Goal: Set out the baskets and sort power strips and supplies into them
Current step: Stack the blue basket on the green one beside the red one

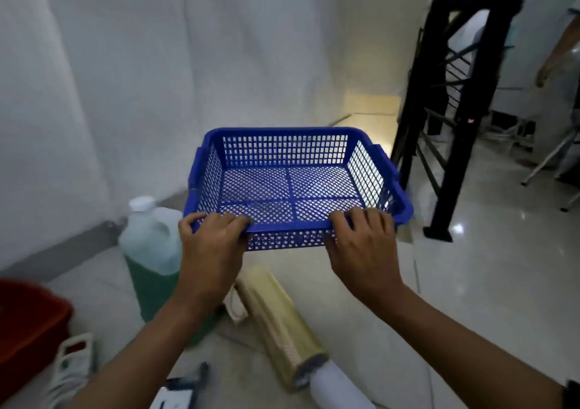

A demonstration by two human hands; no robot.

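An empty blue perforated plastic basket (288, 154) is held level in the air in front of me, above the floor. My left hand (213, 242) grips the near rim at its left end. My right hand (361, 245) grips the same rim at its right end. Below the basket on the floor lie a yellowish roll of film (279, 320) and a white power strip (72, 364) at the lower left. A red basket (28, 320) stands at the left edge, partly cut off.
A large jug of green liquid (150, 251) stands by the white wall (125, 79) at left. A black metal frame (448, 101) rises at right on the glossy tiled floor (486, 283). Another person's arm (561, 54) shows at the far right. A white cylinder (339, 390) lies below.
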